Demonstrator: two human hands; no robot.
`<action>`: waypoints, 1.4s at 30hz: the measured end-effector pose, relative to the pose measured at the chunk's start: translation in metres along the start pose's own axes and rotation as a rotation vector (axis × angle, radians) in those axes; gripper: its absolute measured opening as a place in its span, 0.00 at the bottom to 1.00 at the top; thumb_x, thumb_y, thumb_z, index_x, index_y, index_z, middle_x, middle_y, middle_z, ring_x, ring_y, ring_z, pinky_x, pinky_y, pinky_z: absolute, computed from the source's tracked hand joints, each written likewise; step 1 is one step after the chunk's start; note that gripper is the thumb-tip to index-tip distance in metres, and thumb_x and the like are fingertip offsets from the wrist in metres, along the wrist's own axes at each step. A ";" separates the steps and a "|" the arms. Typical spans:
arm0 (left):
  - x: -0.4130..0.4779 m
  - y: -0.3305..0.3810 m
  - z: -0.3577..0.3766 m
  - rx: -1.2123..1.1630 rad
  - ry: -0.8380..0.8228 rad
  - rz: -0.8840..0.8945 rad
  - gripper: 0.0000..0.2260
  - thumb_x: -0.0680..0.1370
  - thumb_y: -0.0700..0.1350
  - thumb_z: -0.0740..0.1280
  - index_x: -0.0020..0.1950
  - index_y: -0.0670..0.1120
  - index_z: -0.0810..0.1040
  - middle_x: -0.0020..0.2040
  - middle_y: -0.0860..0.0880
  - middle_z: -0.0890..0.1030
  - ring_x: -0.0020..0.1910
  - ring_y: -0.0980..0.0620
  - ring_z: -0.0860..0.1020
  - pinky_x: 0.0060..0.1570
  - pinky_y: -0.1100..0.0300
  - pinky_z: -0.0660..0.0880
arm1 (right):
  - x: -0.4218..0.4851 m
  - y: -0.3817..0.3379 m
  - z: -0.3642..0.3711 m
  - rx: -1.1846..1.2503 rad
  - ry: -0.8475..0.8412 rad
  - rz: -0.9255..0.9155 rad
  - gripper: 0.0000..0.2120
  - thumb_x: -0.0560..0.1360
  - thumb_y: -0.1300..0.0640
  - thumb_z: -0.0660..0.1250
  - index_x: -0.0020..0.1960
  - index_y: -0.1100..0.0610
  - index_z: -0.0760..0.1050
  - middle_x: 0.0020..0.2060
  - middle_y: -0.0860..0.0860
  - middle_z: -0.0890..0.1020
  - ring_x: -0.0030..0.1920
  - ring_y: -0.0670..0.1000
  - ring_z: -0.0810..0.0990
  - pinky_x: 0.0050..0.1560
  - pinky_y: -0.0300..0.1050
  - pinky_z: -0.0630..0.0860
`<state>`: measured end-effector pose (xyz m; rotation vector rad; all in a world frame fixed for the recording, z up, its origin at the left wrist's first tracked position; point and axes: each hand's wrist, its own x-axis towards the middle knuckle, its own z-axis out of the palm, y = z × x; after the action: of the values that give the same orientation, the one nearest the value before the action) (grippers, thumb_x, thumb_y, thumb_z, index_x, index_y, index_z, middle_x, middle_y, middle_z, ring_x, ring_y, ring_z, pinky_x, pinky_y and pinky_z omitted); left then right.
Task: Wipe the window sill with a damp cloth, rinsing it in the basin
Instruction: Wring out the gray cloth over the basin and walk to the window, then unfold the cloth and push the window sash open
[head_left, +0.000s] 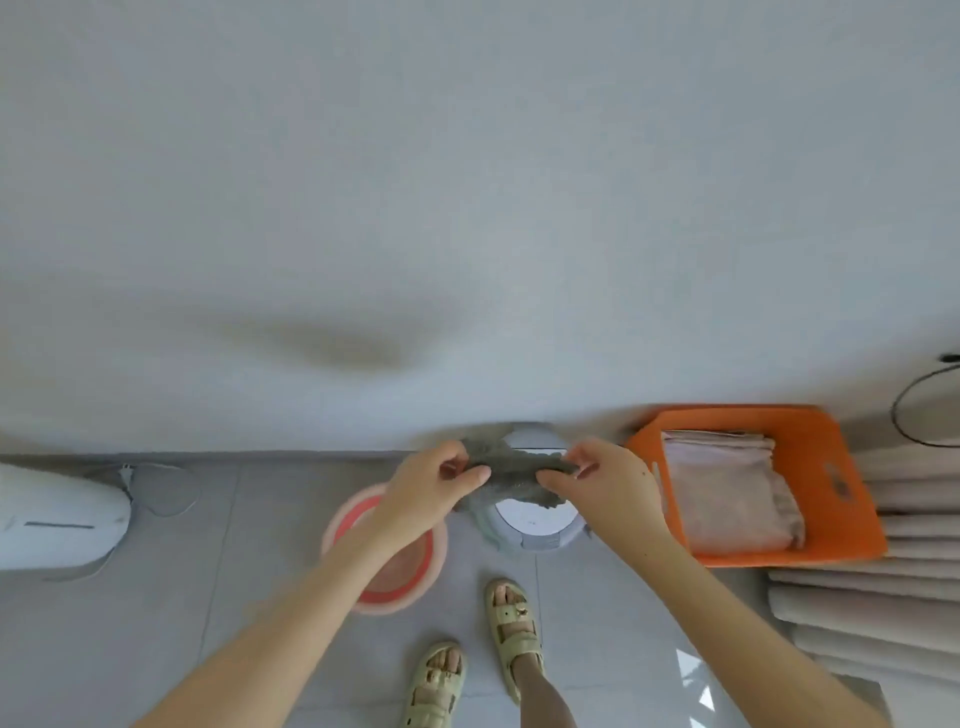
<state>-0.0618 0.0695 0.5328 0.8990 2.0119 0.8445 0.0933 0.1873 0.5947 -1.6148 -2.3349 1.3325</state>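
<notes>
Above the grey basin (535, 535), at five o'clock from centre, the left hand (436, 480) and right hand (597, 478) each pinch an end of the grey cloth (511, 475), apparently wringing it. Next likely calls for carrying it to the sill, which is not in view.

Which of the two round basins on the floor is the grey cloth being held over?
The pale grey-blue basin, the one next to the orange tray. Both hands stretch the cloth above it. The pink basin sits further left, under the left forearm.
</notes>
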 end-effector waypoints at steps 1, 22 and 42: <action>-0.002 0.026 -0.003 0.007 -0.023 0.040 0.13 0.75 0.48 0.67 0.34 0.48 0.68 0.31 0.55 0.72 0.32 0.57 0.70 0.33 0.66 0.63 | -0.015 0.001 -0.022 0.088 0.023 0.026 0.12 0.65 0.50 0.74 0.31 0.48 0.70 0.28 0.44 0.76 0.30 0.48 0.75 0.33 0.41 0.67; -0.267 0.442 0.384 0.273 -1.008 0.779 0.10 0.76 0.50 0.66 0.38 0.46 0.73 0.33 0.48 0.74 0.30 0.54 0.71 0.35 0.57 0.69 | -0.468 0.289 -0.303 0.535 1.080 0.462 0.05 0.75 0.59 0.66 0.43 0.54 0.81 0.37 0.47 0.81 0.39 0.48 0.78 0.40 0.39 0.73; -0.483 0.557 0.768 0.391 -1.319 0.795 0.09 0.74 0.48 0.69 0.36 0.46 0.76 0.42 0.42 0.82 0.43 0.46 0.82 0.46 0.53 0.80 | -0.603 0.589 -0.416 0.932 1.496 0.491 0.07 0.73 0.62 0.69 0.48 0.54 0.76 0.40 0.52 0.84 0.43 0.50 0.83 0.42 0.40 0.80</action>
<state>0.9706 0.1704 0.7731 1.8689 0.6121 0.0494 1.0107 0.0494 0.7473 -1.7298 -0.3972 0.5250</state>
